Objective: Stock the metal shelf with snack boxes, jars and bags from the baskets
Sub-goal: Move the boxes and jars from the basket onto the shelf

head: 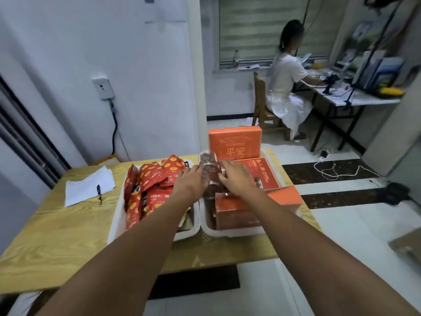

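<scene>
Two white baskets stand side by side on a yellow wooden table (57, 233). The left basket (115, 233) holds several red snack bags (155, 176). The right basket (227, 233) holds orange snack boxes (235, 142) and clear jars. My left hand (190, 182) and my right hand (237, 176) both reach over the gap between the baskets, each curled round a clear jar (208, 164). The jars are blurred, so their contents are unclear. No metal shelf is in view.
Sheets of paper (86, 185) with a pen (99, 193) lie on the table's left part. A person sits on a wooden chair (262, 106) at a desk (355, 96) at the back right. Cables (330, 169) lie on the tiled floor.
</scene>
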